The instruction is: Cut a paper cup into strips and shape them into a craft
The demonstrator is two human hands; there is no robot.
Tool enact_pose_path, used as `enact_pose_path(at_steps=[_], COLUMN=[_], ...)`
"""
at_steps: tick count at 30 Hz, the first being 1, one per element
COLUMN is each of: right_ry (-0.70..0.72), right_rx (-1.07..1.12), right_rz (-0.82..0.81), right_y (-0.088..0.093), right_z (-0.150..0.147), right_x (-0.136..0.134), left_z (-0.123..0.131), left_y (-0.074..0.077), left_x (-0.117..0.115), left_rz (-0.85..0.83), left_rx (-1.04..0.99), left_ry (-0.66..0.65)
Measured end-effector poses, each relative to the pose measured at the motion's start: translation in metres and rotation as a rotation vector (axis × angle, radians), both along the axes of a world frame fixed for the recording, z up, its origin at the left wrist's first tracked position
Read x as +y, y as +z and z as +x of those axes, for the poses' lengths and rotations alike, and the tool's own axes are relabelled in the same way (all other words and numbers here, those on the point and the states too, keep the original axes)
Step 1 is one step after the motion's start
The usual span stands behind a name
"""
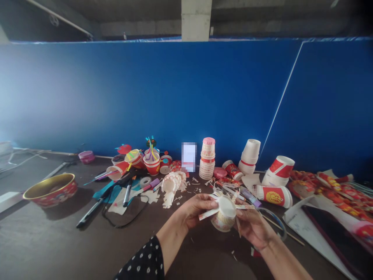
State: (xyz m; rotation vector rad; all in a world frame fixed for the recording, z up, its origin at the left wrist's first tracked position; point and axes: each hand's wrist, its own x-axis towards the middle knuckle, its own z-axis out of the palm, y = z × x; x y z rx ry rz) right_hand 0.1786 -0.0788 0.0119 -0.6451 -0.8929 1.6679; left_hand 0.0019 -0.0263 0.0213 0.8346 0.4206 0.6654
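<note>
Both of my hands hold a small paper cup (223, 216) above the dark tabletop, its white base turned up and toward me. My left hand (195, 210) grips it from the left side. My right hand (252, 228) grips it from the right, and a thin pointed piece shows below those fingers. Cut paper strips (208, 212) stick out sideways from the cup. Its far side is partly hidden by my fingers. A thin dark loop (272, 222), perhaps a scissor handle, curves just beyond my right hand.
Paper scraps (195, 186) litter the table. Behind them stand stacked paper cups (207, 163), red-patterned cups (276, 182), and craft cups with coloured strips (151, 163). Marker pens (90, 212) and a red-gold bowl (50, 189) lie left. Red decorated paper (326, 190) lies right, before a blue wall (145, 97).
</note>
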Motion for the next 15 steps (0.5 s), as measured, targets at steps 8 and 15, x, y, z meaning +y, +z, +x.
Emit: enact_pose_path(at_steps=[8, 15], right_ry=[0.036, 0.026], right_rx=[-0.044, -0.060], right_rz=[-0.007, -0.003], right_y=[0.0042, 0.0019], right_z=[-0.0026, 0.0001], right_x=[-0.0024, -0.0002], left_z=[0.0003, 0.0027], left_y=[-0.0016, 0.0002], left_x=[-0.0017, -0.0044], left_rz=[-0.008, -0.013], left_rx=[-0.025, -0.062], left_ry=[-0.048, -0.049])
